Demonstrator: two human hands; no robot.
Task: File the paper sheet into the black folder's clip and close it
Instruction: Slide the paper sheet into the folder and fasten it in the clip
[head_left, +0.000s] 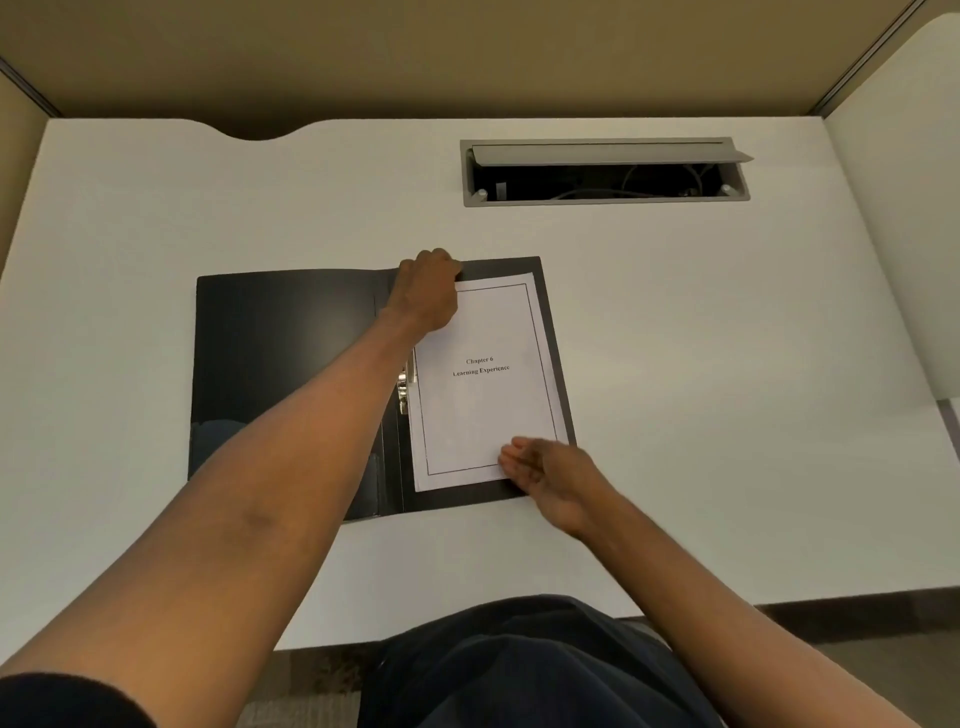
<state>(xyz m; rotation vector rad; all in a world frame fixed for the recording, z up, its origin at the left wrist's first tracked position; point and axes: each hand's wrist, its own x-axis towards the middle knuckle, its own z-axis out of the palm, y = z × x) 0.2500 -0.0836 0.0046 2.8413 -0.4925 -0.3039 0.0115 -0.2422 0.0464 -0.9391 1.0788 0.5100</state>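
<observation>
The black folder (280, 374) lies open on the white desk. On its right half rests the paper sheet (483, 410), printed "Chapter 6 Learning Experience" inside a thin border. A metal clip (402, 387) shows along the spine at the sheet's left edge, partly hidden by my forearm. My left hand (428, 293) is curled at the folder's top, at the sheet's upper left corner; its fingertips are hidden. My right hand (550, 470) rests with fingers together on the sheet's lower right corner.
The white desk (727, 364) has a grey cable hatch (605, 174) with its lid raised at the back right. Beige partition walls stand behind and to the sides. The desk's front edge runs just above my lap.
</observation>
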